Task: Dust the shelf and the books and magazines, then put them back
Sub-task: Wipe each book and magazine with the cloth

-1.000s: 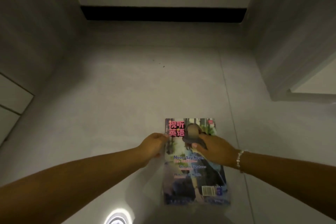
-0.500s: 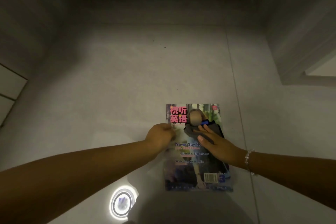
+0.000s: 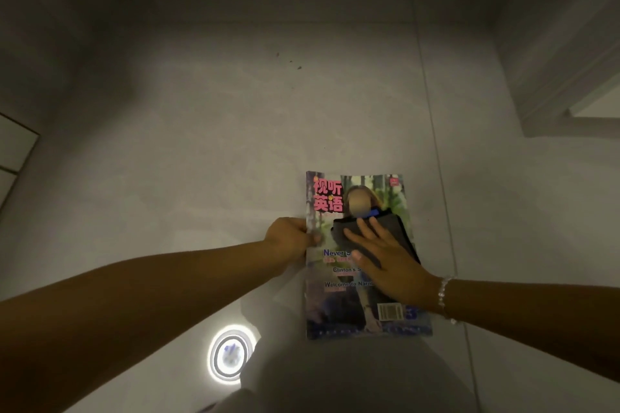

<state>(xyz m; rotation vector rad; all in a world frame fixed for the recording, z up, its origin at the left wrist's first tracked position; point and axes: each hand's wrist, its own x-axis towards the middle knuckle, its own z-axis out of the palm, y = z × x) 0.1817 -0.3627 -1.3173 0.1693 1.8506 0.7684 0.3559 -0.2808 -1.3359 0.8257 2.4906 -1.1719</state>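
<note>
Below, right hand (image 3: 385, 258) presses cloth (image 3: 379, 228) on magazine (image 3: 355, 278); left hand (image 3: 290, 238) pinches its edge.

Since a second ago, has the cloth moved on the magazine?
Yes: the cloth has slid right across the magazine, away from its pink title toward the right edge.

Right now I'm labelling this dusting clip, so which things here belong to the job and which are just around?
Part of the job:
- magazine, lying on the floor
- dark cloth, pressed flat on its cover
- right hand, fingers straight on the cloth
- left hand, gripping the magazine's left edge

Just around:
- tiled floor
- round light reflection
- beaded bracelet
</note>
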